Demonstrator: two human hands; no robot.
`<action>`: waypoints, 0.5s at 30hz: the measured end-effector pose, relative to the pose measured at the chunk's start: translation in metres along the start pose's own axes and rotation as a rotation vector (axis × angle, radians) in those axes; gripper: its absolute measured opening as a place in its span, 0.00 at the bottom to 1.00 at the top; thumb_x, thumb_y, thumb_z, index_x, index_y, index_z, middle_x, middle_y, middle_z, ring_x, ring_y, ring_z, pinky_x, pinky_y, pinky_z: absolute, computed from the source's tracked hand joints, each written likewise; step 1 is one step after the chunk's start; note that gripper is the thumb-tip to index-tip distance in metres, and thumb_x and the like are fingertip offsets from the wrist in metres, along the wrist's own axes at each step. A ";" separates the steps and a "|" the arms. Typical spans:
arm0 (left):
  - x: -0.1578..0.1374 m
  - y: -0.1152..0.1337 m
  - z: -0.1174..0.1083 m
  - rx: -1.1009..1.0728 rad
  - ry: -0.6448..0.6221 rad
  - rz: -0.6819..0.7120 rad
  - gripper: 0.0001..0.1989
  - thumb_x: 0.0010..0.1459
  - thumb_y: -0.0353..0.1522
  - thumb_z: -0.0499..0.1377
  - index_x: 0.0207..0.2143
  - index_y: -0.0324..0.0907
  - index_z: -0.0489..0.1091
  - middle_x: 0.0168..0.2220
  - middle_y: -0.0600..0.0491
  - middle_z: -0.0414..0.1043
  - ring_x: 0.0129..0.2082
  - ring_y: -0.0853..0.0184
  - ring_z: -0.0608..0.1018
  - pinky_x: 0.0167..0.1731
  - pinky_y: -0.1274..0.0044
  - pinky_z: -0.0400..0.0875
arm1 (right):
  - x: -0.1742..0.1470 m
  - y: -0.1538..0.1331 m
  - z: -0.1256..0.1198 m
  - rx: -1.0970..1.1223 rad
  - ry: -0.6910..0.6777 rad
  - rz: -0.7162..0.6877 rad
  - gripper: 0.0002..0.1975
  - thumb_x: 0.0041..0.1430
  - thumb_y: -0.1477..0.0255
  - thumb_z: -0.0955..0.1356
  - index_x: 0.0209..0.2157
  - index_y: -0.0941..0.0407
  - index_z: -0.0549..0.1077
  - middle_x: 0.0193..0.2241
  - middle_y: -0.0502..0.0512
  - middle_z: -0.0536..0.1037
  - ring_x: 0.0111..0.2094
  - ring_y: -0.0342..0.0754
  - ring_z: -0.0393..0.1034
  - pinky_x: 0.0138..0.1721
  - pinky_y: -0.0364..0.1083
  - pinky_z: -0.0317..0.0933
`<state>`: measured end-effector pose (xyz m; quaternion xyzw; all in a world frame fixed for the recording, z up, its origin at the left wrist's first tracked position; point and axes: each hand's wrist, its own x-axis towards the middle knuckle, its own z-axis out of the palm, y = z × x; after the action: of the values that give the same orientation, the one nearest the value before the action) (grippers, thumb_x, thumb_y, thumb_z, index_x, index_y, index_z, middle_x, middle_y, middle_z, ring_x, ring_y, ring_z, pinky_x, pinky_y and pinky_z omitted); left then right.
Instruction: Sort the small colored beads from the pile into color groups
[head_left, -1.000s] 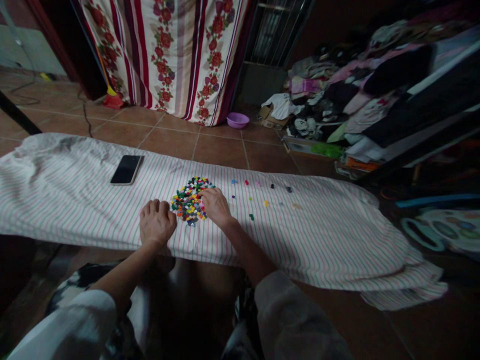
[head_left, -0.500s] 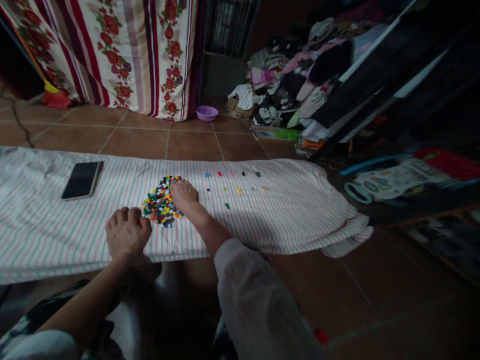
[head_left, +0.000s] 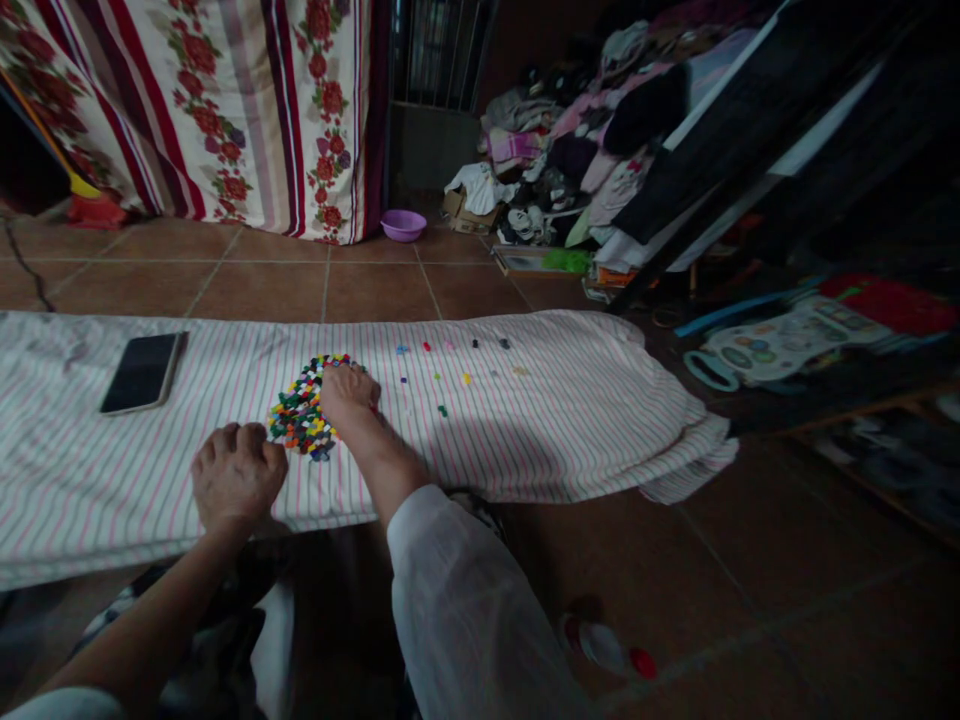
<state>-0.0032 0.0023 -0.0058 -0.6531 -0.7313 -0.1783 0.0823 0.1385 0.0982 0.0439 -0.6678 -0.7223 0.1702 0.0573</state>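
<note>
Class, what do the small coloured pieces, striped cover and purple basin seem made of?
Coloured pieces: probably plastic, given their solid bright colours; finish too small to judge. Striped cover: apparently matt fabric; it creases and drapes. Purple basin: likely smooth plastic, evenly coloured.

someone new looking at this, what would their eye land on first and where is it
Most likely the heap of small multicoloured pieces on the striped cloth, with the right hand over its right side and the left hand near its lower left. Next, the floral curtain hanging at the upper left, and the purple basin on the tiled floor just right of it.
</note>
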 end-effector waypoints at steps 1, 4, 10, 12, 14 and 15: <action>0.000 0.000 0.000 0.009 -0.008 -0.002 0.14 0.60 0.33 0.48 0.42 0.37 0.69 0.47 0.38 0.69 0.50 0.50 0.70 0.47 0.61 0.64 | -0.002 -0.002 0.000 0.012 0.017 0.022 0.18 0.64 0.80 0.58 0.45 0.59 0.76 0.48 0.63 0.77 0.52 0.54 0.68 0.49 0.53 0.65; 0.000 0.001 -0.002 0.022 -0.015 -0.011 0.15 0.60 0.33 0.48 0.43 0.37 0.69 0.47 0.38 0.69 0.50 0.51 0.70 0.48 0.61 0.63 | -0.006 -0.005 0.005 0.022 0.073 0.010 0.18 0.65 0.80 0.56 0.47 0.60 0.75 0.49 0.62 0.76 0.53 0.54 0.66 0.49 0.51 0.64; 0.000 0.002 -0.002 0.022 0.003 -0.010 0.15 0.60 0.33 0.48 0.42 0.38 0.70 0.46 0.40 0.69 0.49 0.51 0.70 0.46 0.62 0.63 | -0.005 -0.004 0.018 -0.024 0.148 -0.085 0.16 0.66 0.78 0.57 0.46 0.61 0.74 0.46 0.63 0.77 0.52 0.54 0.66 0.50 0.51 0.62; 0.000 0.002 -0.002 0.026 0.003 -0.013 0.14 0.60 0.33 0.48 0.42 0.38 0.70 0.46 0.40 0.70 0.48 0.52 0.70 0.46 0.62 0.63 | -0.004 -0.002 0.021 -0.032 0.178 -0.105 0.15 0.66 0.78 0.58 0.46 0.61 0.74 0.46 0.62 0.77 0.51 0.54 0.66 0.50 0.51 0.61; 0.000 0.003 -0.001 0.034 -0.002 -0.012 0.15 0.59 0.33 0.49 0.42 0.38 0.70 0.47 0.40 0.69 0.49 0.52 0.70 0.47 0.63 0.64 | -0.004 0.000 0.023 -0.037 0.215 -0.131 0.15 0.65 0.77 0.58 0.45 0.59 0.73 0.45 0.61 0.77 0.50 0.54 0.66 0.50 0.51 0.61; 0.001 0.003 -0.002 0.038 -0.004 -0.012 0.15 0.59 0.33 0.49 0.42 0.38 0.71 0.47 0.40 0.69 0.49 0.52 0.70 0.47 0.63 0.64 | -0.005 0.001 0.024 -0.037 0.237 -0.143 0.14 0.65 0.77 0.58 0.45 0.59 0.73 0.45 0.60 0.76 0.50 0.54 0.66 0.49 0.51 0.61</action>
<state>-0.0009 0.0025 -0.0038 -0.6476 -0.7386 -0.1633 0.0921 0.1322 0.0896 0.0222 -0.6311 -0.7592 0.0722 0.1418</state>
